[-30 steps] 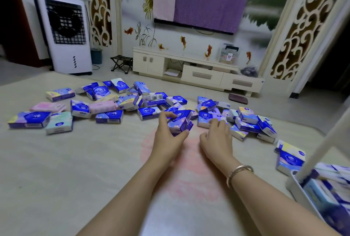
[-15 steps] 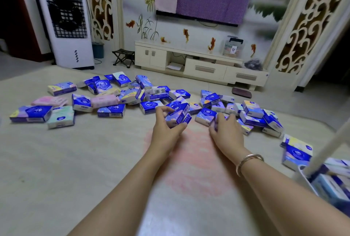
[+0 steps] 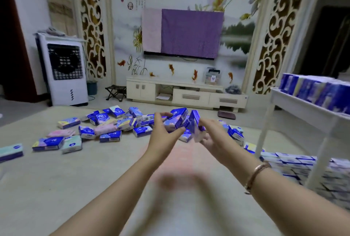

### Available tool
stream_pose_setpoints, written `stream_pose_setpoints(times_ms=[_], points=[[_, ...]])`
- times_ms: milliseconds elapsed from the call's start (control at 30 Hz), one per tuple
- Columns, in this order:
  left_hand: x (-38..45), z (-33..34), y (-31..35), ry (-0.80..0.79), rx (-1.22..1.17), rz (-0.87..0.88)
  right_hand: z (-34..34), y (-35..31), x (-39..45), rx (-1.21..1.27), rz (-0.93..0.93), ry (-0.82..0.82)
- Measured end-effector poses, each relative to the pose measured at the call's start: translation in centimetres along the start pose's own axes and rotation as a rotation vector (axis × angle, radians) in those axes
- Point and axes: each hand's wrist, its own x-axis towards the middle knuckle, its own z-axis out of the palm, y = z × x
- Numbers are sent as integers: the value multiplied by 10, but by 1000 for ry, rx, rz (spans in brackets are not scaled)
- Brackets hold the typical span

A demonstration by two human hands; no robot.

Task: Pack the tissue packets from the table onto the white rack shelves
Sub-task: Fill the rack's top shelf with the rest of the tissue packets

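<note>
The left hand (image 3: 162,137) grips a blue tissue packet (image 3: 175,119), thumb on the near lower edge and fingers curled over the far side, holding it raised above the table with its printed face tilted up. Just beside it, the right hand (image 3: 212,137) holds a second packet (image 3: 195,122) stood on end, fingers wrapped around its lower part; the two packets are close together and may touch at their near corners, though motion blur makes that hard to tell. A thin bracelet (image 3: 255,175) circles the right wrist. Beyond and below the hands, the scattered packets (image 3: 106,129) lie loose on the pale table (image 3: 56,188), mostly blue, a few pink and mint, some overlapping one another in a band stretching from the far left edge to behind the right hand. At the right stands the white rack (image 3: 295,109), its upper shelf carrying a row of packets set upright side by side, its lower level covered with more packets laid flat. In the background are a white air cooler (image 3: 64,73), a low TV cabinet (image 3: 185,93), and a screen draped in purple cloth (image 3: 189,35).
</note>
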Motion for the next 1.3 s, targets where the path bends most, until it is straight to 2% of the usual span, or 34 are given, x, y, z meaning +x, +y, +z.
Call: stream_pose_setpoints(times_ms=[233,300,400,533,667,767,933,1067,1167,1300], points=[[-41,28,114,-83,-39,266,-9,-90,-74,100,-275,-97],[-52,38,141,-109,-54,336,-14,-110,-88,61,-337,-131],[-64,57,175,-149,-39,381,-22,-139,-114,-49,-394,-116],[-72,89,211,-67,-165,380,-48,-164,-133,-89,-428,-93],[-90,125,220,-244,-83,473,-92,-183,-154,-123,-466,-30],[-95,149,227,-367,-185,514,-130,-197,-172,-162,-454,-92],[-106,178,238,-532,-249,505,-179,-217,-190,-253,-428,-208],[-97,175,231,-462,-239,495,-207,-220,-192,-188,-370,-221],[-79,168,215,-354,-76,375,-219,-215,-188,-210,-313,-181],[-66,169,194,-425,221,215,-219,-207,-178,-189,-278,-154]])
